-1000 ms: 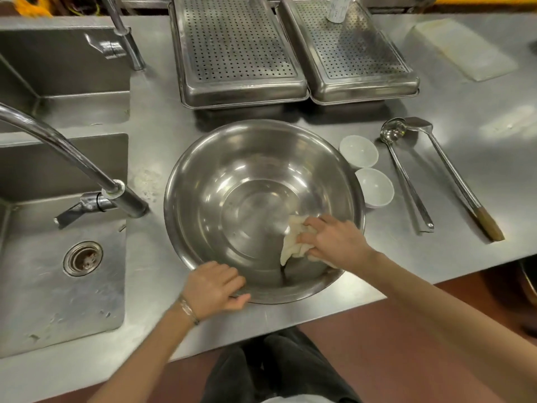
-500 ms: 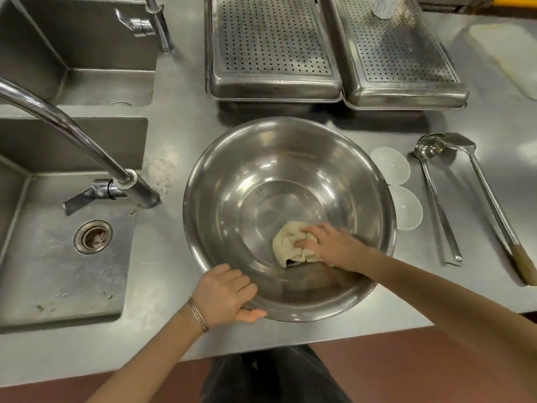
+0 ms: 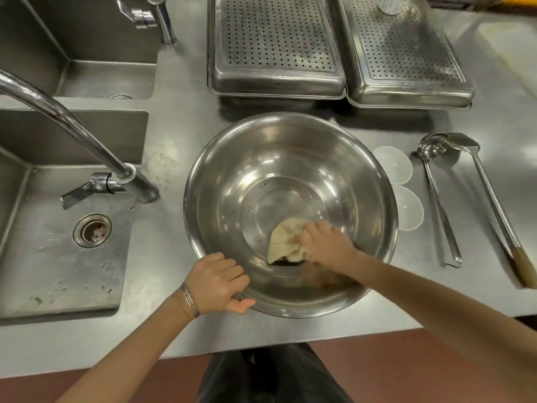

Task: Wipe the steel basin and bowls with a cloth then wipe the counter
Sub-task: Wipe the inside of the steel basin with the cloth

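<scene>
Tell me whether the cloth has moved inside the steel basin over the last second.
Yes. The cloth slid from the basin's near right wall toward its flat centre.

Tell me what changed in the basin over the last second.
The right hand slid the cloth from the near right wall toward the basin's floor. The left hand stayed gripping the near rim; the small bowls and ladles lie untouched.

Body obs, head view | both forearms bare to frame edge, no sleeves visible | left hand (image 3: 216, 282): ungloved, thin silver-toned bangles (image 3: 190, 301) stacked at wrist, count unclear | right hand (image 3: 327, 245): ungloved, motion-blurred, no wrist wear seen | legs: dark trousers (image 3: 273, 373), creased folds, at bottom centre
</scene>
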### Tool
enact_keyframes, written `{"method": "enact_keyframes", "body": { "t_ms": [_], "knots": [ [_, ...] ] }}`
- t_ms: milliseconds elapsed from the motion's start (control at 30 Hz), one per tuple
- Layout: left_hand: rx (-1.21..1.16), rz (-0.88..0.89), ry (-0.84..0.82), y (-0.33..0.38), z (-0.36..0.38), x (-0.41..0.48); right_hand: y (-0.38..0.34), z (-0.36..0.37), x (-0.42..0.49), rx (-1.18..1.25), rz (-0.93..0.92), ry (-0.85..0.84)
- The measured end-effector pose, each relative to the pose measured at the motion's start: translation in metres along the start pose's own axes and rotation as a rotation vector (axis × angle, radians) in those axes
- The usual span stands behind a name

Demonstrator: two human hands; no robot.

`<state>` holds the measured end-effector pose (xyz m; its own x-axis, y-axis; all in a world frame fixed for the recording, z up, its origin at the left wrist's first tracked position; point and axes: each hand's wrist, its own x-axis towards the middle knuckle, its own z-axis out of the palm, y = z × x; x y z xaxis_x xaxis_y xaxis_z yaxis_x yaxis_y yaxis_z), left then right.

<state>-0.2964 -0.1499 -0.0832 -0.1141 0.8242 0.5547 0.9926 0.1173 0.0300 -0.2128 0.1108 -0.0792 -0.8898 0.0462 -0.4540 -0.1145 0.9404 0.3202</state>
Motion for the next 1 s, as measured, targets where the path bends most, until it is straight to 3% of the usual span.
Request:
{"method": "enact_keyframes", "body": {
  "t_ms": [133, 233, 333, 467, 567, 667, 767, 833, 933, 1000],
  "knots": [
    [0.019, -0.027, 0.008, 0.005, 0.006, -0.002, 0.037, -0.011, 0.021, -0.052, 0.225, 0.014],
    [0.018, -0.002, -0.004, -0.002, 0.003, -0.004, 0.014, -0.013, 0.016, -0.014, 0.25, 0.002],
    [0.017, 0.043, -0.047, -0.013, -0.004, -0.006, -0.014, -0.012, -0.005, 0.026, 0.231, -0.118],
    [0.033, 0.056, -0.063, -0.014, -0.004, -0.005, -0.045, -0.025, -0.02, 0.221, 0.038, -0.182],
    [0.037, 0.07, -0.077, -0.018, -0.007, -0.005, -0.051, -0.045, -0.027, 0.587, -0.119, -0.357],
    [0.035, 0.106, -0.103, -0.023, -0.014, -0.009, -0.044, -0.075, -0.047, 0.935, -0.294, -0.382],
    [0.047, 0.098, -0.128, -0.026, -0.024, -0.019, -0.026, -0.1, -0.087, 1.049, -0.28, -0.236],
    [0.045, 0.064, -0.136, -0.027, -0.033, -0.028, -0.009, -0.108, -0.119, 1.045, -0.176, -0.062],
    [0.037, -0.017, -0.134, -0.021, -0.046, -0.039, 0.014, -0.111, -0.165, 0.947, 0.096, 0.368],
    [0.046, -0.073, -0.145, -0.009, -0.049, -0.042, 0.019, -0.111, -0.186, 0.962, 0.401, 0.53]
  ]
}}
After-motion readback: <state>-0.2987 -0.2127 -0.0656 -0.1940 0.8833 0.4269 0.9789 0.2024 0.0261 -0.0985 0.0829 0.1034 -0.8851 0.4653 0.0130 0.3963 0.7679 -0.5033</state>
